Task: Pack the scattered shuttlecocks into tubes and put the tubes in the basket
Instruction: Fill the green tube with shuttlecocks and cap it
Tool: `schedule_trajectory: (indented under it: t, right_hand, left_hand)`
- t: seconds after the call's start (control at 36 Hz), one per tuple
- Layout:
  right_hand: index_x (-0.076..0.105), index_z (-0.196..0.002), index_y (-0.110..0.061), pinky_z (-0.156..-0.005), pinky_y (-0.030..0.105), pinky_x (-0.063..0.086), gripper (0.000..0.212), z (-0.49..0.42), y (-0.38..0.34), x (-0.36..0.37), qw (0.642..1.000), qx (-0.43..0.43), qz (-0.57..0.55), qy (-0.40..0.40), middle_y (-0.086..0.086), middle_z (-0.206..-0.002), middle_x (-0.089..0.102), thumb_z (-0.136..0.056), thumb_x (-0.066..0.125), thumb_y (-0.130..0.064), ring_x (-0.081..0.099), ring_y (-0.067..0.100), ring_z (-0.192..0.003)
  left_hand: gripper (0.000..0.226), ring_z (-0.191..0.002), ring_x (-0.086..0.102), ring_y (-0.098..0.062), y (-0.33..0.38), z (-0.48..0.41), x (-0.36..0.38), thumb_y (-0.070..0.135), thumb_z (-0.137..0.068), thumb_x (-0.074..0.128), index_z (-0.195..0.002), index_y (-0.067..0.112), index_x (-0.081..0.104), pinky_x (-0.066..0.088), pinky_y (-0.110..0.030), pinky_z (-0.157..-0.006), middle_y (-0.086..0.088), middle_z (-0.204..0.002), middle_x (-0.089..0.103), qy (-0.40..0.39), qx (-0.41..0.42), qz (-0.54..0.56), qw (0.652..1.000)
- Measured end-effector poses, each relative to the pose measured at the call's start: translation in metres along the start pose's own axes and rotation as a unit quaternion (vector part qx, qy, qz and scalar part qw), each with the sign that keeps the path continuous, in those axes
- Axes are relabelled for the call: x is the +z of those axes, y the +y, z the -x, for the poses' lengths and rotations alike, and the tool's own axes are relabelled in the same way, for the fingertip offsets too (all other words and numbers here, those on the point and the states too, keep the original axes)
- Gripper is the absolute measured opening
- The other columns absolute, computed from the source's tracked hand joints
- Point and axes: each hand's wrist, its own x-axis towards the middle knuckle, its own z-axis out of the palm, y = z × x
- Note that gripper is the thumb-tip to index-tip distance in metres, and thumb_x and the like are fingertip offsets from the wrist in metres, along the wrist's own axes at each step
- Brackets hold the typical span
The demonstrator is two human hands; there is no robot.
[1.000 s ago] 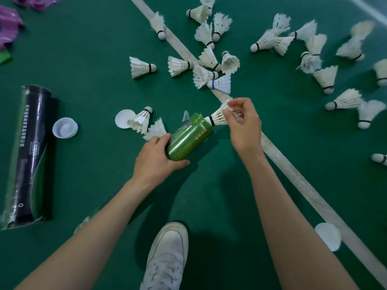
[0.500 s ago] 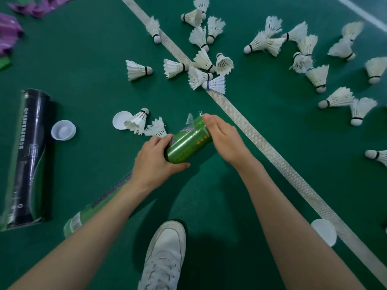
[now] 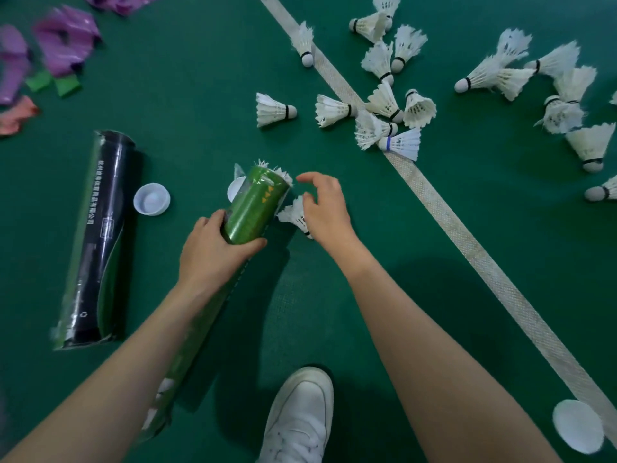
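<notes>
Green tube in left hand, long axis near-left to far-right, mouth farthest

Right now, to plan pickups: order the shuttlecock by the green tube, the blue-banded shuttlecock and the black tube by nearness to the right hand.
1. Shuttlecock by the green tube, at the right hand.
2. Blue-banded shuttlecock, ahead-right.
3. Black tube, far left.

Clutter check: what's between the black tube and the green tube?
A white cap, open side up; another peeks from behind the green tube. Head view.
</notes>
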Motion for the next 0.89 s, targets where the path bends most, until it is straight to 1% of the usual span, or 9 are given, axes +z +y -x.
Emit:
schedule_trajectory:
  t: [0.08, 0.17, 0.28, 0.39, 0.53, 0.61, 0.72, 0.81, 0.89]
  right_hand:
    - [0.044, -0.137, -0.024, -0.109, 0.029, 0.028, 0.059, 0.001, 0.012, 0.008, 0.990, 0.010, 0.100, -0.097, 0.005, -0.148, 0.026, -0.087, 0.040, 0.006, 0.021, 0.023, -0.138]
    - [0.039, -0.137, -0.029, -0.106, 0.044, 0.037, 0.065, 0.003, 0.027, 0.011, 0.974, 0.027, 0.161, -0.155, 0.005, -0.152, 0.017, -0.084, 0.045, 0.008, 0.022, 0.030, -0.137]
    - [0.044, -0.112, -0.013, -0.086, 0.043, 0.047, 0.032, 0.005, 0.044, 0.007, 0.979, -0.020, 0.192, -0.066, 0.007, -0.138, 0.030, -0.085, 0.058, -0.001, 0.051, 0.031, -0.103]
    - [0.042, -0.103, -0.011, -0.084, 0.040, 0.046, 0.027, 0.012, 0.059, -0.022, 0.984, 0.032, 0.171, 0.025, 0.003, -0.118, 0.039, -0.084, 0.061, -0.007, 0.050, 0.027, -0.094]
    - [0.045, -0.104, -0.013, -0.083, 0.027, 0.042, 0.031, 0.019, 0.061, -0.076, 0.969, 0.142, -0.004, 0.202, 0.005, -0.110, 0.052, -0.084, 0.068, -0.020, 0.051, 0.019, -0.092]
    - [0.045, -0.100, -0.016, -0.074, 0.023, 0.045, 0.029, 0.024, 0.054, -0.105, 0.946, 0.135, -0.118, 0.271, -0.004, -0.092, 0.055, -0.084, 0.070, -0.019, 0.054, 0.014, -0.083]
    - [0.049, -0.107, -0.016, -0.081, 0.027, 0.055, 0.026, 0.035, 0.039, -0.129, 0.936, 0.088, -0.233, 0.249, -0.004, -0.096, 0.056, -0.088, 0.065, -0.010, 0.060, 0.011, -0.087]
    - [0.052, -0.107, -0.021, -0.085, 0.028, 0.055, 0.018, 0.046, 0.031, -0.134, 0.955, 0.057, -0.205, 0.208, -0.003, -0.104, 0.059, -0.093, 0.057, -0.010, 0.062, 0.014, -0.096]
    - [0.058, -0.100, -0.022, -0.082, 0.024, 0.051, 0.014, 0.058, 0.027, -0.136, 0.982, 0.040, -0.116, 0.145, -0.008, -0.098, 0.062, -0.098, 0.048, -0.013, 0.060, 0.008, -0.089]
  left_hand:
    - [0.066, -0.087, 0.048, -0.017, -0.007, -0.002, 0.003, 0.054, -0.069, 0.075, -0.121, 0.021, 0.053, 0.037, -0.031, -0.071, 0.000, -0.102, 0.052, 0.002, -0.022, 0.025, 0.999]
    - [0.072, -0.090, 0.054, -0.018, -0.012, -0.001, 0.009, 0.058, -0.066, 0.075, -0.124, 0.021, 0.055, 0.044, -0.032, -0.073, 0.001, -0.103, 0.055, -0.005, -0.030, 0.043, 0.999]
    - [0.072, -0.093, 0.053, -0.017, -0.008, 0.003, 0.013, 0.057, -0.067, 0.076, -0.125, 0.022, 0.054, 0.042, -0.031, -0.074, 0.002, -0.104, 0.054, -0.022, -0.017, 0.054, 0.998]
    - [0.070, -0.092, 0.053, -0.017, 0.003, 0.010, 0.017, 0.056, -0.066, 0.077, -0.123, 0.024, 0.053, 0.042, -0.031, -0.074, 0.004, -0.101, 0.053, -0.057, 0.022, 0.049, 0.997]
    - [0.081, -0.098, 0.048, -0.015, 0.024, 0.020, 0.028, 0.055, -0.067, 0.078, -0.134, 0.023, 0.047, 0.042, -0.031, -0.081, 0.005, -0.106, 0.049, -0.087, 0.083, 0.020, 0.992]
    - [0.084, -0.100, 0.047, -0.014, 0.038, 0.026, 0.035, 0.056, -0.067, 0.077, -0.137, 0.024, 0.044, 0.043, -0.032, -0.083, 0.006, -0.108, 0.048, -0.099, 0.106, 0.014, 0.989]
    - [0.086, -0.101, 0.046, -0.013, 0.056, 0.035, 0.043, 0.055, -0.066, 0.078, -0.138, 0.024, 0.043, 0.041, -0.031, -0.084, 0.006, -0.111, 0.048, -0.105, 0.135, 0.023, 0.985]
    - [0.084, -0.103, 0.048, -0.014, 0.068, 0.043, 0.048, 0.055, -0.066, 0.079, -0.136, 0.025, 0.044, 0.043, -0.033, -0.087, 0.005, -0.111, 0.049, -0.113, 0.160, 0.025, 0.980]
    - [0.080, -0.104, 0.049, -0.015, 0.076, 0.051, 0.053, 0.054, -0.065, 0.080, -0.132, 0.025, 0.047, 0.045, -0.035, -0.089, 0.005, -0.109, 0.050, -0.115, 0.186, 0.024, 0.975]
